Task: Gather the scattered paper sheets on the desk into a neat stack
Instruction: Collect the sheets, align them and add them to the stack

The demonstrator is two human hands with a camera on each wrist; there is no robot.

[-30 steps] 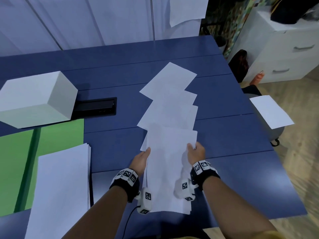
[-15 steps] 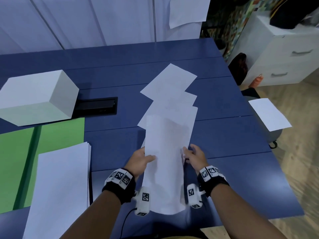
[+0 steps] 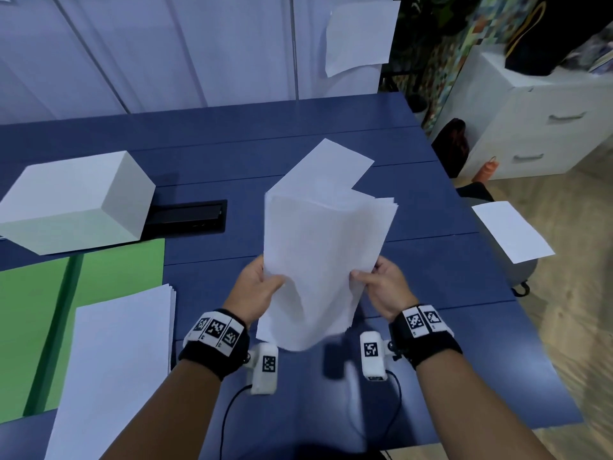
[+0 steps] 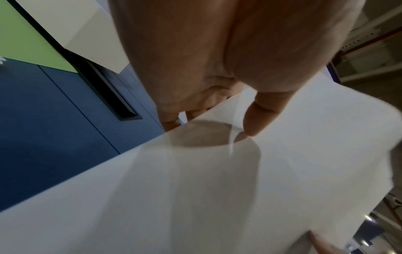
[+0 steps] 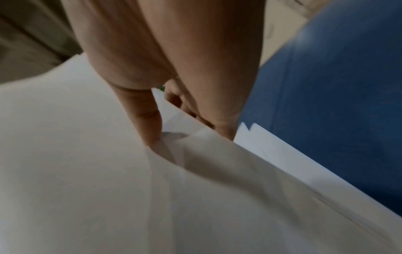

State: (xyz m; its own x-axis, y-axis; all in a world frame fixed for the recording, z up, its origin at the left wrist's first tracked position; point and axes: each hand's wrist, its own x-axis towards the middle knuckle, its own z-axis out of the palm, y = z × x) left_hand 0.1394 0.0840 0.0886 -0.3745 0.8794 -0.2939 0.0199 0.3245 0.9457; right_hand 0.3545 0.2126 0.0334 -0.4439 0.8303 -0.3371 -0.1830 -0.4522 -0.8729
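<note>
Pinching paper sheets: both thumbs on top (wrist views only).

Blue desk, black cable hatch inset. Pale panelled wall behind. White drawer cabinet at right, on wood-look floor. Dim, bluish light.

I see thin, matt white paper sheets, slightly translucent, over the smooth, matt blue desk. Left of the desk's black cable hatch, a matt white box; nearer me, flat green card folders.
</note>
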